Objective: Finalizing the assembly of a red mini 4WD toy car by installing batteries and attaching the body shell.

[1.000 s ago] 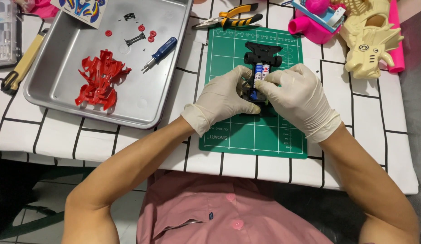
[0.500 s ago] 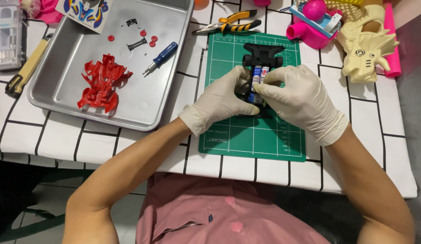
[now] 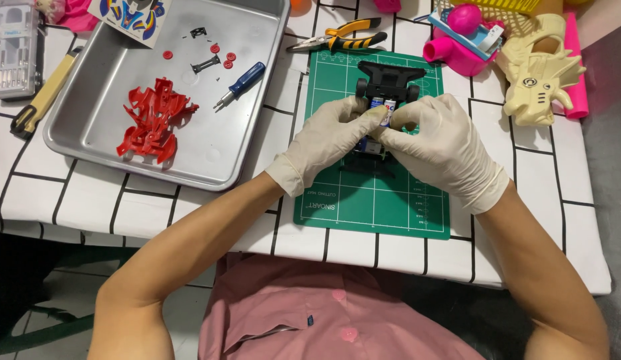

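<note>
nearest the camera a pink shirt (image 3: 324,320) filled the bottom edge, and two bare forearms ran up from it to the white gridded tablecloth (image 3: 190,220). on that cloth lay a green cutting mat (image 3: 370,200), and over its middle both gloved hands met. the left hand (image 3: 324,140) curled its fingers narrowly around the near side of a black toy car chassis (image 3: 388,80), thumb and forefinger pinching at the batteries (image 3: 384,110) seated in its middle. the right hand (image 3: 440,147) closed on the same chassis from the other side, fingertips pressed to the batteries, touching the left hand's tips. the chassis sat on the mat, its far end and wheels showing beyond the fingers. left of the mat stood a metal tray (image 3: 257,160) holding a red car body (image 3: 154,123), a blue-handled screwdriver (image 3: 240,83) and small red parts (image 3: 224,57). farther off lay yellow-handled pliers (image 3: 340,37), a cream dragon-like toy (image 3: 537,73) and a pink container (image 3: 457,50).
</note>
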